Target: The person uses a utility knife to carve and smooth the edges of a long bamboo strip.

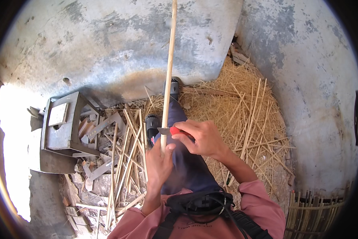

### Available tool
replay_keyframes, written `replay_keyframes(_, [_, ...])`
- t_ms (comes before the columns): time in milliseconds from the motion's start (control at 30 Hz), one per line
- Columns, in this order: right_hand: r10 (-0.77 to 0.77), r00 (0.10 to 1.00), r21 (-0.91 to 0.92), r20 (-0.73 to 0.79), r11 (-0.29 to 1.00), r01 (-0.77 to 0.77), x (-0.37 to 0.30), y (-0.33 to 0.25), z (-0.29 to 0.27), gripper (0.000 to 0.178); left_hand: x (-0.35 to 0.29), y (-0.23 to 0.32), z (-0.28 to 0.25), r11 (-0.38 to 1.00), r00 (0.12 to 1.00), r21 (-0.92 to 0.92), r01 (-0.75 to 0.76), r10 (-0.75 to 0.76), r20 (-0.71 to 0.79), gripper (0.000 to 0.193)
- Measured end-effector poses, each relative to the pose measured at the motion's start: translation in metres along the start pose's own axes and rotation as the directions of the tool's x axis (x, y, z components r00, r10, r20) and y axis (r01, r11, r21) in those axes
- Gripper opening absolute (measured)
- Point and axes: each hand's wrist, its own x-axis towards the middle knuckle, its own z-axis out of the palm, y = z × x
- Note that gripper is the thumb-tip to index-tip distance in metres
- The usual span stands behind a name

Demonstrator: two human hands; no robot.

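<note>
Right grip [203,137] is holding a small knife [176,130], fingers wrapped around its red handle and the metal blade pointing to the left. Left grip [159,167] is closed around the lower part of a long, pale wooden strip [169,75], its thumb lying near the strip's edge just below the blade. The strip is standing nearly upright in view, leaning slightly right toward its top and running out past the upper edge, so its far end is not showing. The blade is crossing the strip just above the left grip, and the two hands are sitting close together over the dark blue trousers [191,159].

Beyond them, two dark shoes [151,124] are resting on the floor, one farther forward beside the strip. To the right, a broad heap of straw-coloured shavings [226,107] is spreading against the grey wall [302,79], with several thin sticks [252,115] lying across it. To the left, more loose sticks [125,145] are lying at angles among broken pieces of wood, next to a worn wooden stool [65,119]. At the lower right, a slatted panel [314,215] is standing near the wall.
</note>
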Motion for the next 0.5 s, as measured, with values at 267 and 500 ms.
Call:
replay_keyframes(267, [-0.027, 0.999, 0.011, -0.043, 1.0, 0.028, 0.006, 0.01, 0.006, 0.025, -0.001, -0.004, 0.0, 1.0, 1.0, 0.014, 0.0, 0.0, -0.013, 0.054])
replay_keyframes(500, [-0.012, 1.0, -0.036, 0.017, 0.999, 0.013, 0.01, 0.016, 0.007, 0.023, -0.006, -0.013, -0.001, 0.998, 0.999, 0.049, -0.032, 0.033, -0.027, 0.054])
